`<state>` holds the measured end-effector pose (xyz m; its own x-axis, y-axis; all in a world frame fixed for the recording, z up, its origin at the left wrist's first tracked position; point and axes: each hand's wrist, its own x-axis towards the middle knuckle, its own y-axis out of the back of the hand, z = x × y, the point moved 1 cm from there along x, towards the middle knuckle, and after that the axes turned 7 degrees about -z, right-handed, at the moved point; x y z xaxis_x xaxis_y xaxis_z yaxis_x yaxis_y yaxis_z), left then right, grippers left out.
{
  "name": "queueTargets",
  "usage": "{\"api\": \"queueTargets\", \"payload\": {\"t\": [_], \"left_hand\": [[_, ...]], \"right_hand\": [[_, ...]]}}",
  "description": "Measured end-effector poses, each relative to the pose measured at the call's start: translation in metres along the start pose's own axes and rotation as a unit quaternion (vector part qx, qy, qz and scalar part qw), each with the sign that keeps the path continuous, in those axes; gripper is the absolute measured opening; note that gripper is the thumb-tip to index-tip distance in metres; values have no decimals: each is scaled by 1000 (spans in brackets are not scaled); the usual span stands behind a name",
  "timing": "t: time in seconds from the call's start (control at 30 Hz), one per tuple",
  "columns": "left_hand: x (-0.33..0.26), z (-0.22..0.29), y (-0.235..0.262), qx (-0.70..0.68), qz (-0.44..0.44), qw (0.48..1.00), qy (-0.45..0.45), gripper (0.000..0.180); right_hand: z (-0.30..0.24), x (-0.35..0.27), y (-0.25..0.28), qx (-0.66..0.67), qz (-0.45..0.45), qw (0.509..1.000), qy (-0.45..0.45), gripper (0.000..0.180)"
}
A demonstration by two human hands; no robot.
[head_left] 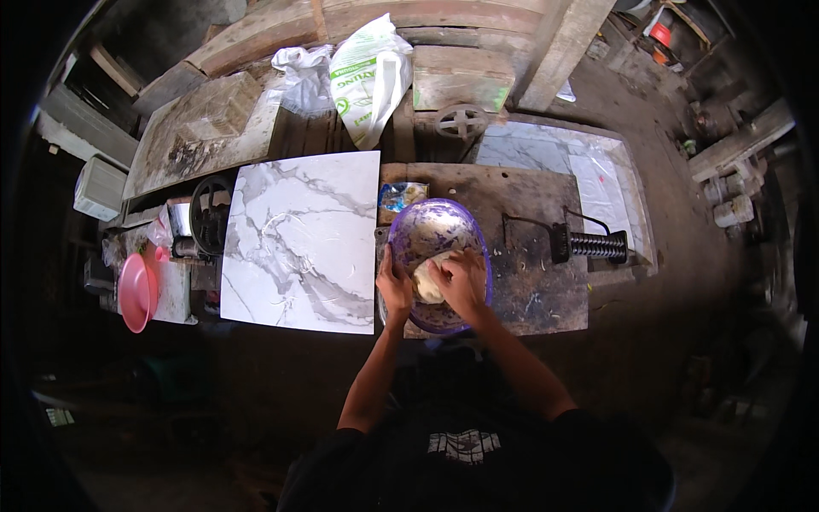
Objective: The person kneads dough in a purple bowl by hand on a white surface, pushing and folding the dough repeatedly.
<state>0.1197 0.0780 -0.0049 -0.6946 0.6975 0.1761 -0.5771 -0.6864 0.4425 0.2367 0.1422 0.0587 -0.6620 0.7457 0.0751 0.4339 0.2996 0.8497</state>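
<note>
A purple oval basin (pixel 437 215) with flour-like white smears stands in front of me on a dark wooden board. Inside it lies a pale lump of dough (pixel 427 285), toward the near half. My left hand (pixel 394 286) grips the basin's left rim, fingers pointing away from me. From the right, my right hand (pixel 463 280) reaches into the basin with its fingers curled onto the dough, covering part of it.
Left of the basin lies a white marble-patterned slab (pixel 299 243). A small blue packet (pixel 403 197) sits behind the basin. A ridged black roller with a crank (pixel 597 245) rests to the right. Farther left are a pink bowl (pixel 138 293) and a dark handwheel (pixel 212 215); a white sack (pixel 372 81) stands behind.
</note>
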Motion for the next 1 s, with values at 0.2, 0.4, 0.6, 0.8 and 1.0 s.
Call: {"api": "queueTargets", "payload": {"t": [0.2, 0.4, 0.6, 0.8, 1.0], "left_hand": [[1, 2, 1, -5, -3, 1000, -8, 40], [-12, 17, 8, -15, 0, 1000, -18, 40], [-41, 23, 11, -21, 10, 1000, 13, 38], [-72, 47, 21, 6, -41, 996, 77, 39], [-64, 47, 19, 8, -71, 990, 118, 42]], "right_hand": [[-1, -19, -2, -86, 149, 985, 12, 37], [3, -26, -22, -21, 73, 995, 68, 41], [-5, -16, -30, -31, 74, 997, -8, 24], [6, -3, -34, -31, 112, 993, 21, 14], [23, 37, -55, -62, 180, 981, 29, 14]]}}
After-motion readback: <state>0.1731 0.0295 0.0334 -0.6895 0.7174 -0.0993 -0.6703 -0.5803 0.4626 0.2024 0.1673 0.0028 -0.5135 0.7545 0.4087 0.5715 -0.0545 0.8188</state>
